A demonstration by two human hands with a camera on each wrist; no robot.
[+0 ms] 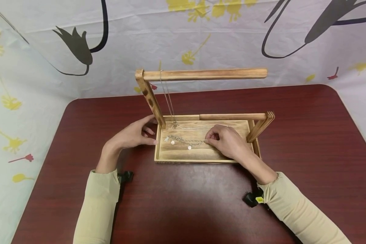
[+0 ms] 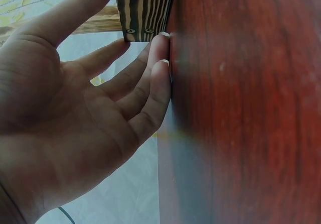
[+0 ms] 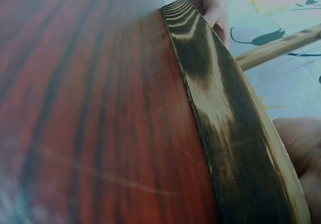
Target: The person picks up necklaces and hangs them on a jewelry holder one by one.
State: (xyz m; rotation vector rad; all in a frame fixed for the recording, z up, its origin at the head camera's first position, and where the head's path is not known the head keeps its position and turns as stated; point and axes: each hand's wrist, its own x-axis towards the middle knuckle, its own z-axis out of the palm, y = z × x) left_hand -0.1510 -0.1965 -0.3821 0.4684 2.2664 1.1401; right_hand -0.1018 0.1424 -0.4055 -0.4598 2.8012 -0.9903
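A wooden jewelry stand has a shallow tray base point(image 1: 183, 156). Lying in it is a silver chain bracelet point(image 1: 183, 139) with a flower-shaped charm point(image 1: 166, 139) and small round discs. My right hand point(image 1: 227, 140) is over the tray and pinches the bracelet's right end between thumb and fingertips. At the tray's left end is my left hand point(image 1: 137, 134), its thumb and fingers touching the outer wall; the left wrist view shows the fingers point(image 2: 159, 83) nearly straight beside the wood. A thin necklace point(image 1: 167, 96) hangs from the upper bar point(image 1: 204, 74) down to the tray.
A tall post point(image 1: 152, 101) holds the upper bar at the left. Behind the tray runs a lower bar point(image 1: 231, 116), with a short post point(image 1: 257, 128) at the right. The stand is on a dark red table point(image 1: 183, 196) in front of a patterned cloth point(image 1: 134, 44).
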